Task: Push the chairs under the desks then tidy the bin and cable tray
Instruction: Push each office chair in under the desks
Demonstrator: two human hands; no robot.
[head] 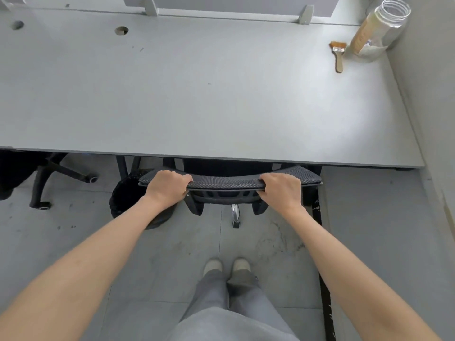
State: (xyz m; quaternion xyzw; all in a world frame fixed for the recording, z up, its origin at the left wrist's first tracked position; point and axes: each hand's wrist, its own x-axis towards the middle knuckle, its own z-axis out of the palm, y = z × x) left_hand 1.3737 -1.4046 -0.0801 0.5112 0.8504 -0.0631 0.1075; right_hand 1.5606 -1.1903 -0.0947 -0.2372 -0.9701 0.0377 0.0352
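Observation:
A black mesh office chair (pixel 226 184) stands tucked under the grey desk (pixel 197 99), with only the top of its backrest and part of its base showing. My left hand (pixel 166 187) grips the backrest's top edge on the left. My right hand (pixel 280 189) grips the same edge on the right. A black bin (pixel 128 200) lined with a dark bag stands on the floor just left of the chair, partly behind my left forearm. No cable tray is in view.
A second black chair (pixel 49 178) sits under the desk at the far left, its wheeled legs sticking out. A paintbrush (pixel 337 55) and a clear jar (pixel 376 30) rest at the desk's back right. A wall (pixel 428 94) runs along the right. My feet (pixel 227 265) stand on grey tiles.

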